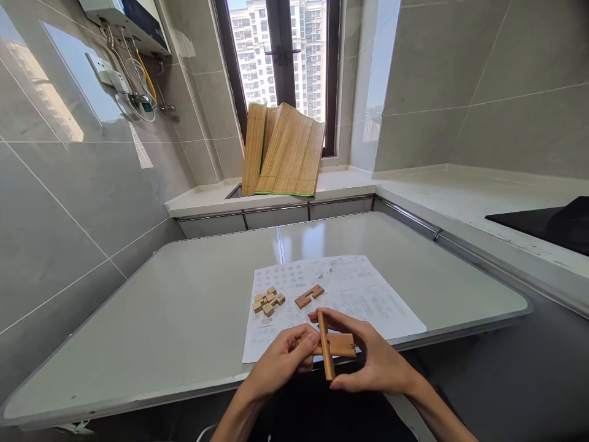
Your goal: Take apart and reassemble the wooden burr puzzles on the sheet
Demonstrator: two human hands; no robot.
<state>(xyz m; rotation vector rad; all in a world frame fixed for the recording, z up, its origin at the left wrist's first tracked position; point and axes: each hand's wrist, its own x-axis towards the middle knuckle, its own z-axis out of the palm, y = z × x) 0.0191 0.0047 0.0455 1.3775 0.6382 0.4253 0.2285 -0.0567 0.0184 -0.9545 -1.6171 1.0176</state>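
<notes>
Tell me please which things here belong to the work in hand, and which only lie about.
Likely in the work:
- held pieces
- loose piece
- wooden cluster
- paper

Seemingly just about:
- slatted mat
- black panel

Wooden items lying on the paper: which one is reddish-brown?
The flat notched piece, lying right of the pale blocky cluster and apart from it; the cluster is a lighter yellowish tan.

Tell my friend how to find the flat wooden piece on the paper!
On the pale table, find the white paper. Of the two wooden things lying there, the flat piece is on the right. It's redder and notched, unlike the lumpy, paler cluster.
</notes>
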